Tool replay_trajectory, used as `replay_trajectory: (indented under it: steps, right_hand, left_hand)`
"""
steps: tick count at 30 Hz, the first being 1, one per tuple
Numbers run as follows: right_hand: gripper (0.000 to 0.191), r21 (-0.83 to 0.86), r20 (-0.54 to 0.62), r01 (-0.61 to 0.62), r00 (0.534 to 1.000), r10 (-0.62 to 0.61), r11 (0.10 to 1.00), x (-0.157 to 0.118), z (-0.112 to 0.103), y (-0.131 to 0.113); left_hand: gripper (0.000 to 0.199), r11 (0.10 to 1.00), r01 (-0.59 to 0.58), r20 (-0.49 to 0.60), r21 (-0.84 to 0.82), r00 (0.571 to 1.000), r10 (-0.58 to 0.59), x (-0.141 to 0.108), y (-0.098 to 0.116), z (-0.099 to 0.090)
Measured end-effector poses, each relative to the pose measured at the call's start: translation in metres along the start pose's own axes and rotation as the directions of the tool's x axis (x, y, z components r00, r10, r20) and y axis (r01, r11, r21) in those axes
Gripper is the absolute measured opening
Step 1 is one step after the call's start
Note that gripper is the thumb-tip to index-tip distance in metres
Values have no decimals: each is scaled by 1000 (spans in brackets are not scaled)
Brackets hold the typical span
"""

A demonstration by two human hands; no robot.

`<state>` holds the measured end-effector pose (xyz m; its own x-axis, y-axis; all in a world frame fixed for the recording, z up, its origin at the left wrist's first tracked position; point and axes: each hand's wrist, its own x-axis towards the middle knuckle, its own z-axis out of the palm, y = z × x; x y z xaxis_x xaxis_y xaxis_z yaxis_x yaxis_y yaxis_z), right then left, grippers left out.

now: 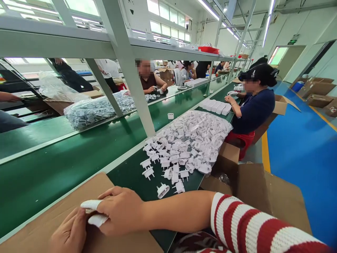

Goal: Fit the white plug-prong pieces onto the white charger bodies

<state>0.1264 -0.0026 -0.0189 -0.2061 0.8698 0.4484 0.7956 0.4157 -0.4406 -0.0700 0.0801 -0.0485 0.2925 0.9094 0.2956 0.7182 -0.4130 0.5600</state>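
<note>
Hands (pixel 119 211) over flat cardboard (pixel 65 198); pronged plastic pieces (pixel 175 159) heaped.

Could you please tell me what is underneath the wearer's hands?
Beneath the left hand and right hand is brown cardboard, which covers part of the dark green worktop. Anything directly under them is hidden, as is the worktop below the cardboard.

No lettering can be read with certainty. A green sign (pixel 292 41) is mounted above the doorway (pixel 292 63) at far right, its white marks too small to be made out. Pale marks are also seen on a cardboard box (pixel 329 107) at the right edge and a co-worker's (pixel 255 109) black headgear (pixel 263 74), neither legible.
</note>
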Motion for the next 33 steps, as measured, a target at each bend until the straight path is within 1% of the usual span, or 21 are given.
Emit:
replay_trajectory:
  steps: [2, 4, 5, 6, 8, 10, 15, 16, 18, 20, 22, 23, 25, 28, 31, 33]
  right_hand:
    - [43, 22, 13, -8, 1000, 8, 1000, -2, 0, 0]
    - [39, 49, 30, -10, 999, 9, 999, -3, 0, 1]
    - [36, 60, 45, -17, 999, 14, 998, -4, 0, 1]
    - [34, 69, 63, -27, 998, 23, 997, -5, -2, 2]
    - [31, 79, 94, -60, 994, 53, 995, -6, -5, 4]
    - [32, 99, 113, -88, 991, 76, 991, -7, -11, 5]
    - [52, 138, 116, -158, 983, 143, 978, -7, -24, 7]
    - [52, 131, 121, -165, 981, 149, 978, -7, -25, 7]
    - [44, 113, 137, -162, 980, 146, 980, -7, -24, 9]
    - [32, 103, 131, -134, 984, 120, 986, -7, -19, 12]
    - [22, 91, 109, -65, 993, 55, 994, -7, -13, 16]
    - [21, 81, 92, -25, 996, 17, 996, -7, -10, 18]
    - [23, 48, 69, 43, 997, -47, 998, -8, -7, 21]
    - [27, -13, 51, 96, 994, -95, 995, -8, -6, 23]
    - [29, -80, 45, 135, 990, -131, 988, -8, -7, 21]
    - [30, -120, 54, 176, 984, -171, 977, -8, -9, 19]
  left_hand:
    - [34, 993, 25, 53, -116, 998, -19, 1, 17, -4]
    - [26, 991, -14, 130, -136, 991, 32, 2, 26, -6]
    - [24, 990, -35, 148, -136, 987, 55, 2, 28, -7]
    - [24, 990, -53, 148, -133, 986, 72, 2, 28, -6]
    - [27, 989, -90, 114, -120, 988, 104, 2, 27, -3]
    - [31, 987, -126, 95, -101, 986, 135, 1, 26, 1]
    - [39, 978, -196, 140, -74, 969, 204, -1, 24, 8]
    - [40, 975, -207, 140, -76, 966, 216, -1, 23, 9]
    - [40, 972, -219, 136, -80, 964, 229, -1, 23, 9]
    - [39, 973, -214, 149, -81, 963, 224, -1, 23, 10]
    - [38, 975, -206, 164, -85, 962, 217, -2, 23, 11]
    - [38, 975, -205, 161, -90, 963, 218, -2, 24, 12]
    - [37, 969, -223, 142, -106, 961, 237, -2, 23, 13]
    - [36, 954, -275, 116, -116, 950, 288, -1, 22, 15]
    - [40, 927, -358, 117, -110, 922, 370, -1, 17, 19]
    - [44, 902, -421, 125, -93, 894, 430, -1, 13, 23]
